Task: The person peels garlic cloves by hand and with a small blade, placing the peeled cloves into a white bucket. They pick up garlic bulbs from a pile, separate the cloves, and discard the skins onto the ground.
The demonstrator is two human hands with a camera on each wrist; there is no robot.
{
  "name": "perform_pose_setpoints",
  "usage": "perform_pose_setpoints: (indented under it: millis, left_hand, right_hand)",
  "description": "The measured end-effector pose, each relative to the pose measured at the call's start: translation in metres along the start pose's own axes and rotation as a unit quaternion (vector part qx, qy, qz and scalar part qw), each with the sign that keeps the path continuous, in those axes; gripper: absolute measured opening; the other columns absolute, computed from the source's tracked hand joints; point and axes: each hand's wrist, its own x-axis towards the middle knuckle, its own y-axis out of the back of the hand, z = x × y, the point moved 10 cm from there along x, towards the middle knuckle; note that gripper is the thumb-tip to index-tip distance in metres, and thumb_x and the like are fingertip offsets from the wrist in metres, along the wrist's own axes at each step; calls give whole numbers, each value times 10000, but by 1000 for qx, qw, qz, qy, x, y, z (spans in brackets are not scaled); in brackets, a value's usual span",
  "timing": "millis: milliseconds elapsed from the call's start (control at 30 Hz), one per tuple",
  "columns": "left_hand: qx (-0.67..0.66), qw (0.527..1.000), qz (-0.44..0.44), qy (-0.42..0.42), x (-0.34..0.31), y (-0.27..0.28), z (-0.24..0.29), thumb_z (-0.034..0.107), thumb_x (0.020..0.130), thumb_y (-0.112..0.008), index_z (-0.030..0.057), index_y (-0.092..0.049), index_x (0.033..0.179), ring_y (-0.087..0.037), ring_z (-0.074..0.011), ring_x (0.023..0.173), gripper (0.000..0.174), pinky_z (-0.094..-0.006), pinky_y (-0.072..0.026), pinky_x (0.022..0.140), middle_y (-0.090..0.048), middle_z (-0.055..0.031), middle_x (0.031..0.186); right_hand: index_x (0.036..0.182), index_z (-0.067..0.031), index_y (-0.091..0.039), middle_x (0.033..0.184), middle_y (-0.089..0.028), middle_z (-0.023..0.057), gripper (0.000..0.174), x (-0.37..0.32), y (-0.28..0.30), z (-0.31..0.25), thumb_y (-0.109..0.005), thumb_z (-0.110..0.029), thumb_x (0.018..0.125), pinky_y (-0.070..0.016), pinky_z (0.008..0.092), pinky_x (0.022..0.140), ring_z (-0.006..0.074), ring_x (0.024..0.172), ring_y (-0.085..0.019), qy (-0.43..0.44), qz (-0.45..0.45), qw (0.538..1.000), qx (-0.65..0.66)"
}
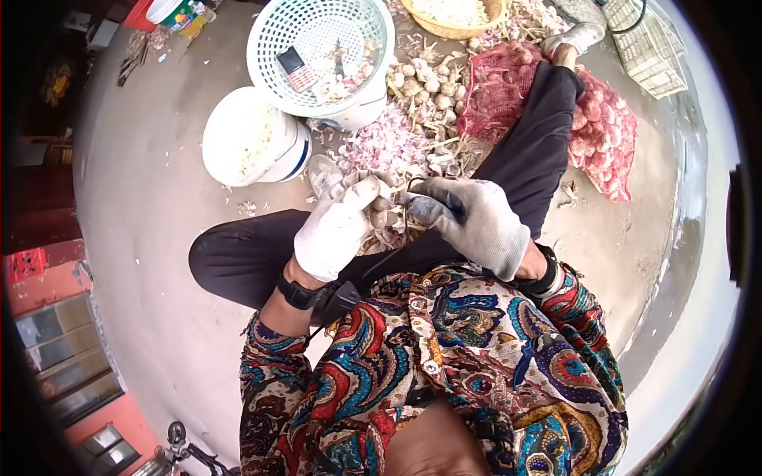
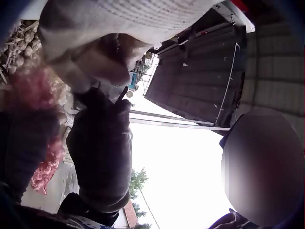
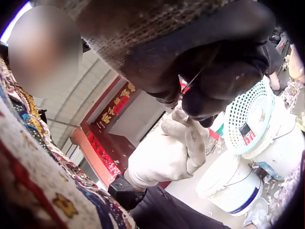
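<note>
My left hand (image 1: 333, 230), in a white glove, curls its fingers round a small piece of garlic, mostly hidden by the fingertips. Close against it, my right hand (image 1: 476, 222), in a soiled grey glove with dark fingers, pinches a small knife whose thin blade (image 3: 192, 80) shows in the right wrist view. Both hands meet above the lap. Just beyond them lie pink-white garlic skins (image 1: 381, 147) and a heap of whole garlic bulbs (image 1: 429, 83). A white bucket (image 1: 298, 163) with pale peeled cloves (image 1: 255, 143) stands ahead of the left hand.
A pale green colander (image 1: 266, 47) holding a phone (image 1: 295, 70) and scraps sits on another bucket (image 1: 353, 117). Red net bags of garlic (image 1: 609, 139) lie by the outstretched right leg (image 1: 528, 143). Farther off are a yellow basket (image 1: 452, 32) and a plastic crate (image 1: 647, 51).
</note>
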Motion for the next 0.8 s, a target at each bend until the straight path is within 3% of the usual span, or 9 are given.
perform_pose_setpoints:
  millis: [67,100,200,333,400,433,500,533,800]
  left_hand:
    - [-46,998,-46,8,17,-21,0,175,1051,-578,19,-651,1144,-659,-134,869,196,-279,-559,711,-663,-24,992]
    - [-45,997,-55,10,21,-21,0,175,1051,-578,19,-651,1144,-659,-134,869,196,-279,-559,711,-663,-24,992]
    - [45,999,11,-19,28,-16,5,160,1040,-596,27,-657,1174,-668,-143,947,198,-295,-580,749,-675,-41,1052]
    - [40,998,-9,-37,28,-18,2,137,1037,-591,26,-653,1195,-664,-134,956,203,-300,-583,773,-677,-36,1069]
    - [35,997,6,-73,28,-15,2,125,1035,-587,23,-653,1197,-660,-125,966,203,-293,-577,791,-675,-27,1065]
    - [53,996,16,-65,27,-14,1,117,1031,-583,13,-655,1186,-659,-112,936,200,-275,-566,789,-679,-24,1041]
    - [56,996,-1,-68,29,-8,-2,118,1028,-585,8,-660,1172,-658,-108,918,196,-269,-561,784,-684,-28,1030]
    - [61,995,-21,-72,29,-8,-2,119,1026,-587,3,-666,1159,-657,-104,899,193,-264,-557,778,-689,-31,1020]
    - [169,983,32,-69,26,-14,11,118,1019,-598,-19,-667,1109,-662,-115,807,178,-271,-568,721,-690,-45,971]
  right_hand:
    - [1154,9,-677,874,-701,198,304,-1,2,7,-701,-237,978,-549,374,742,276,793,-713,32,41,999,9]
    - [1156,13,-660,899,-704,211,297,-2,0,17,-703,-216,972,-551,375,754,271,809,-717,-25,11,1000,11]
    - [1168,15,-644,883,-702,195,290,-6,7,18,-693,-198,977,-546,359,766,264,782,-693,-1,65,997,42]
    - [1163,10,-641,831,-673,184,264,-6,13,12,-683,-173,978,-531,351,746,256,727,-641,20,103,989,101]
    - [1093,-27,-662,935,-705,212,247,-3,11,13,-685,-233,959,-561,431,761,381,905,-708,-27,65,995,70]
    - [1093,-27,-662,935,-705,212,247,-2,11,13,-685,-233,959,-561,431,761,381,905,-708,-28,63,995,71]
    - [1143,-14,-655,757,-607,191,230,-1,12,10,-687,-148,959,-499,368,657,246,645,-582,-14,74,997,32]
    - [1143,-14,-655,757,-607,191,230,0,11,10,-687,-148,959,-499,368,657,246,645,-582,-14,72,997,33]
    - [1136,-36,-685,805,-658,209,248,5,13,5,-701,-186,939,-531,397,664,369,712,-660,39,71,996,-21]
